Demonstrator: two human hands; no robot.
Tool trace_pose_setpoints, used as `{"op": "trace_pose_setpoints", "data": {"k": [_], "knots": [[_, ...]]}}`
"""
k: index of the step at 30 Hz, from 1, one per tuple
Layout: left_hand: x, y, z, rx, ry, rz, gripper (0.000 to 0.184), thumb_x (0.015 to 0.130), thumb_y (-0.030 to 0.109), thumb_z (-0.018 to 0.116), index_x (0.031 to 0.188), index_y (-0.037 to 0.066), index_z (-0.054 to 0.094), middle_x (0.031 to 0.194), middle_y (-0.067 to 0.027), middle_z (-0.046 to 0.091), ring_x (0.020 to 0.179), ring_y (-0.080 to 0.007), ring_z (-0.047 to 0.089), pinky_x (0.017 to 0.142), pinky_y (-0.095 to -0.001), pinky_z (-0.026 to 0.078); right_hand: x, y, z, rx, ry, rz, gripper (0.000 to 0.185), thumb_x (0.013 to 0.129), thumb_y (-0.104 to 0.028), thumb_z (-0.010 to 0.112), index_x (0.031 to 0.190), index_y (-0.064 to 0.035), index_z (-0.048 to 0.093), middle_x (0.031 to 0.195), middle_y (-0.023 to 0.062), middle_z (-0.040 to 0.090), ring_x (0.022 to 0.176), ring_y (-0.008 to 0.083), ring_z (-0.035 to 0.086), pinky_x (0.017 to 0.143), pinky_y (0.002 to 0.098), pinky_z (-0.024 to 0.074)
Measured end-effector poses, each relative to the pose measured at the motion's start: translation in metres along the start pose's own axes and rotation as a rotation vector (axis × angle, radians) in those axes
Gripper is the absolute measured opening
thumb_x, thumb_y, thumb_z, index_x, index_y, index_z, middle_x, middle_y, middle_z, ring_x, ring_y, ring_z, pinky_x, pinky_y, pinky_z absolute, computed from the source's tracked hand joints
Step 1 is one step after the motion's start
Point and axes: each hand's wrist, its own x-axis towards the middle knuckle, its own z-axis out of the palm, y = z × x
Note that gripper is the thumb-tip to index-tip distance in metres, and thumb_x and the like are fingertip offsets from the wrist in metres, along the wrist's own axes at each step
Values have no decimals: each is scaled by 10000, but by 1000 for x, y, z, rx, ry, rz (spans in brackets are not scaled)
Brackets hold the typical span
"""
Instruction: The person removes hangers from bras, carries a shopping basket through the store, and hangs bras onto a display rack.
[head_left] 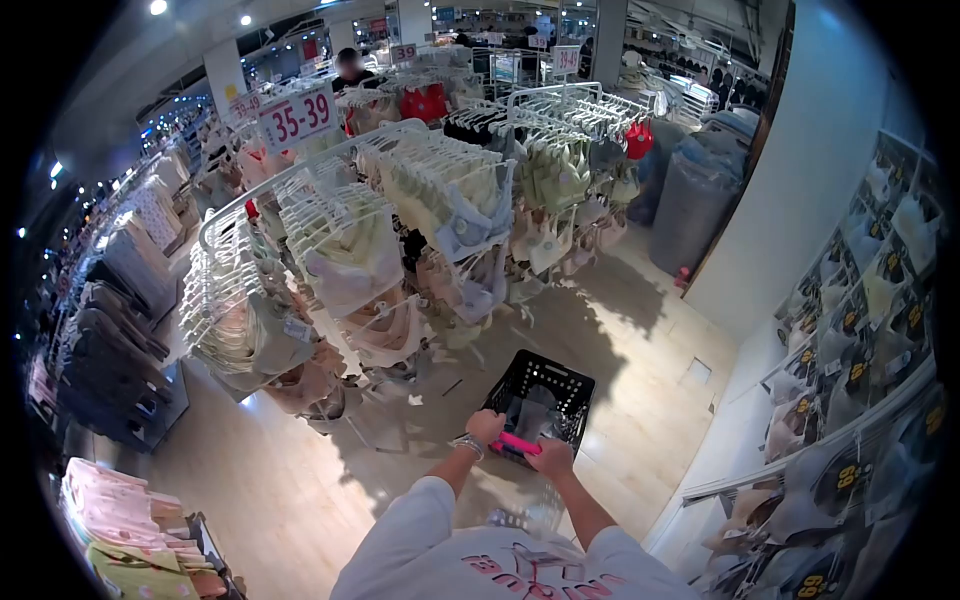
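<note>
A black plastic basket (577,392) with perforated sides stands in front of me, with dark and grey items inside it. Across its near side runs a bright pink handle (518,443). My left hand (486,427), with a bracelet at the wrist, is closed round the handle's left end. At the right end, my right hand (551,457) has its fingers wrapped round the same handle.
Racks of bras on hangers (345,245) fill the left and centre, under a 35-39 sign (297,117). More bras hang along the right wall (840,330). Folded clothes (115,505) lie lower left. Large wrapped bags (697,200) stand behind; a person (352,72) is far back.
</note>
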Motion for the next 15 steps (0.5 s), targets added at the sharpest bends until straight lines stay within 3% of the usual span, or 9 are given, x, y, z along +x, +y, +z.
{"op": "trace_pose_setpoints", "data": {"k": [15], "knots": [[126,55,20,-70,57,4,347,782,363,518,823,74,706,811,-178,659,802,-366,636,759,-454,502,88,66,8,-41,74,71,318,596,-377,770,590,-102,609,590,99,594,567,293,609,516,423,478]]}}
